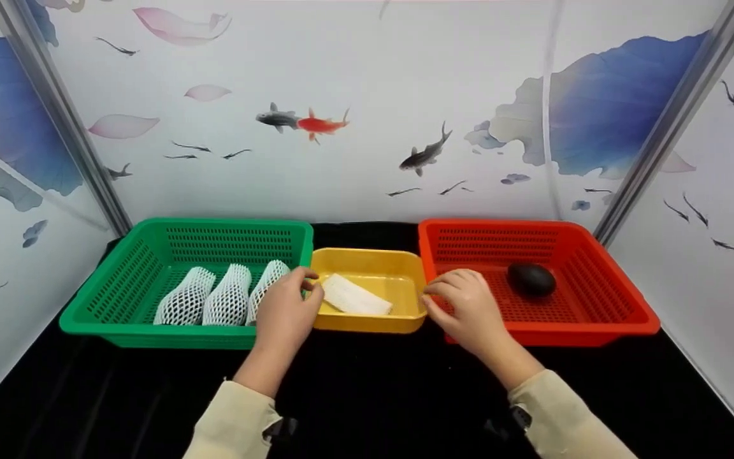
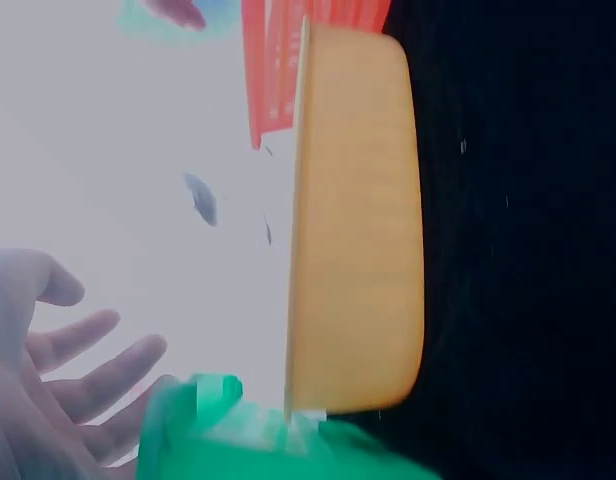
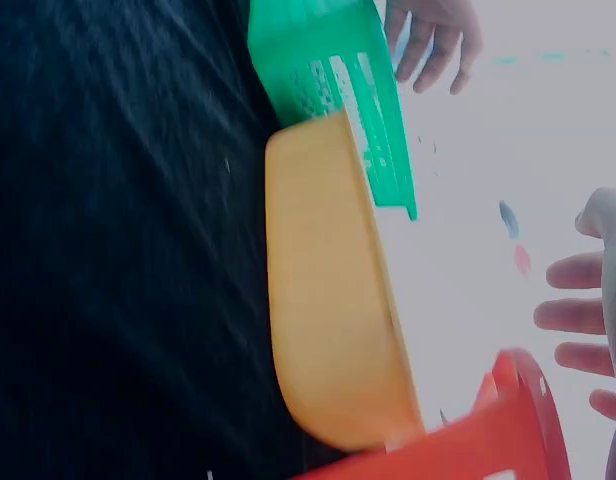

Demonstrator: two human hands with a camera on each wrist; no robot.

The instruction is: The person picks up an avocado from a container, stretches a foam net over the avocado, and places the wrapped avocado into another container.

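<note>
My left hand (image 1: 287,306) hovers over the seam between the green basket (image 1: 112,328) and the yellow tray (image 1: 367,324), fingers loosely bent and holding nothing. My right hand (image 1: 469,306) is above the near left corner of the red basket (image 1: 583,328), likewise with nothing in its relaxed fingers. Between the hands, a flat white strip (image 1: 355,296) lies slanted in the yellow tray. Three white foam-net-wrapped objects (image 1: 185,299) stand in the green basket, the rightmost partly hidden by my left hand. A dark oval fruit (image 1: 531,279), avocado-like, lies in the red basket.
The three containers stand side by side on a black cloth (image 1: 367,395). Behind them rises a white panel (image 1: 354,64) printed with fish and lotus leaves. Metal posts (image 1: 666,134) mark the corners, and side panels close in left and right.
</note>
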